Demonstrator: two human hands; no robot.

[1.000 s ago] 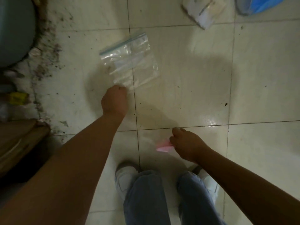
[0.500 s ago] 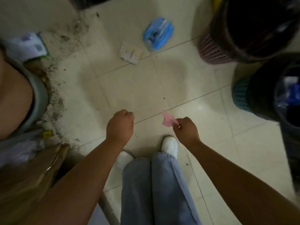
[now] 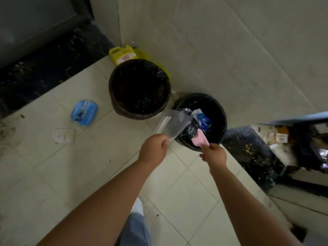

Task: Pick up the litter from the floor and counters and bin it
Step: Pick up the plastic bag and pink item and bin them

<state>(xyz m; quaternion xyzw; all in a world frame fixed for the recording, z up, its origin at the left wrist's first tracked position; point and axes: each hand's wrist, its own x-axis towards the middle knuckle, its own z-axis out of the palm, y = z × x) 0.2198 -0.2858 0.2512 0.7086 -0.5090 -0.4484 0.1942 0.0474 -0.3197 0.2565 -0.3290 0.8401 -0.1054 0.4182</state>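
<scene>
A second earlier the left hand [image 3: 153, 150] had been down at the clear bag [image 3: 173, 124] on the tiles; now that hand was clenched on one corner of the bag and held it out so it draped toward the near bin [image 3: 222, 110], its far end over the rim. The right hand [image 3: 213, 156] pinched the pink scrap [image 3: 199, 140], as it had throughout, and the scrap now hung just over the bin's near edge instead of above bare floor. The view had swung from the littered tiles to the two bins by the wall, so the person appeared to have carried both pieces across. That suggested the drop was the step in hand: both items sat over the near bin, which already held wrappers, while the far bin [image 3: 113, 96] looked dark and its contents could not be made out. Neither piece was released yet. A blue packet [image 3: 84, 112] and a pale wrapper [image 3: 63, 136] lay on the floor [image 3: 177, 201] to the left, so more pickups probably remained.
</scene>
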